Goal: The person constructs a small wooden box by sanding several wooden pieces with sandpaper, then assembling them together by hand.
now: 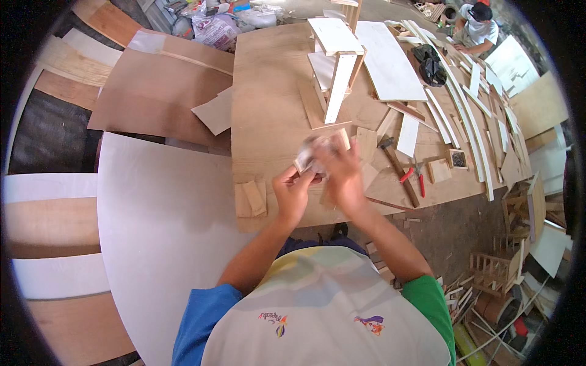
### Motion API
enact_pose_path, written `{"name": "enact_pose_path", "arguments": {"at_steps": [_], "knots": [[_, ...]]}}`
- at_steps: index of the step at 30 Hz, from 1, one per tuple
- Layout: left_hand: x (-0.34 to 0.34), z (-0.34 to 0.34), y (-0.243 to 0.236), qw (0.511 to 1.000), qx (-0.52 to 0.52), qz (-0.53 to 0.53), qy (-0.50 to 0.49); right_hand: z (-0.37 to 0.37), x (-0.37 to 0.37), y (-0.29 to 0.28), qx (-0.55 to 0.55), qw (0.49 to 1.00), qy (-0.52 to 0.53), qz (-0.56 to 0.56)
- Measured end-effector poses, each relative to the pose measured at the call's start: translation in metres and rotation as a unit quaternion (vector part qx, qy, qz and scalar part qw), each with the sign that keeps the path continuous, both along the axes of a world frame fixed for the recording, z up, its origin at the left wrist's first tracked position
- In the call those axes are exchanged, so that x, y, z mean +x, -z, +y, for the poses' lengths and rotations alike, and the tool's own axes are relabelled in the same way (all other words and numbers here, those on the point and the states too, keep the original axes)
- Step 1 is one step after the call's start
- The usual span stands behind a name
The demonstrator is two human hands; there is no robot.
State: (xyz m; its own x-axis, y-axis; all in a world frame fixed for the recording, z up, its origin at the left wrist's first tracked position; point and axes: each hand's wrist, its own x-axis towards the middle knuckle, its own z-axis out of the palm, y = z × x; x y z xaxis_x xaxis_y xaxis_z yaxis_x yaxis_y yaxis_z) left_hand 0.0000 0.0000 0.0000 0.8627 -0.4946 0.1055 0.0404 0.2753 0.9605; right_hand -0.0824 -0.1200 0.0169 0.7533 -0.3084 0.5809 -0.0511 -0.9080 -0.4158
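Near the middle of the plywood worktable (262,110), my left hand (293,195) grips a small wooden piece (302,158), pale on its face. My right hand (342,171) is over that piece, its fingers smeared by motion, so what they hold is unclear. Just beyond both hands stands a small white and natural wood shelf unit (332,43) on a board. To the right lie a hammer (397,165), red-handled pliers (420,180), a small wooden block (439,171) and an open box of dark nails (458,158).
Long white strips (473,128), a white panel (387,61) and a black bag (430,64) cover the table's right side. Another person (479,30) works at the far right. Large boards (165,201) lie at left; wooden offcuts and frames (494,274) crowd the floor at right.
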Motion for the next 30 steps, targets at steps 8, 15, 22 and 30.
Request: {"name": "enact_pose_path", "arguments": {"at_steps": [8,15,22,30], "knots": [[-0.011,-0.01,-0.004,0.992,-0.048,0.103,0.048,-0.045,-0.001,0.011,-0.041,0.997,0.063,0.027],[0.007,0.002,-0.014,0.994,-0.042,0.091,0.041,-0.066,-0.001,0.016,0.407,0.902,0.122,-0.078],[0.004,0.004,-0.018,0.993,-0.022,0.097,0.065,-0.025,0.011,0.007,0.688,0.681,0.042,-0.245],[0.013,0.013,-0.002,0.987,0.05,0.109,0.109,-0.024,0.003,0.027,0.603,0.777,0.043,-0.178]]}}
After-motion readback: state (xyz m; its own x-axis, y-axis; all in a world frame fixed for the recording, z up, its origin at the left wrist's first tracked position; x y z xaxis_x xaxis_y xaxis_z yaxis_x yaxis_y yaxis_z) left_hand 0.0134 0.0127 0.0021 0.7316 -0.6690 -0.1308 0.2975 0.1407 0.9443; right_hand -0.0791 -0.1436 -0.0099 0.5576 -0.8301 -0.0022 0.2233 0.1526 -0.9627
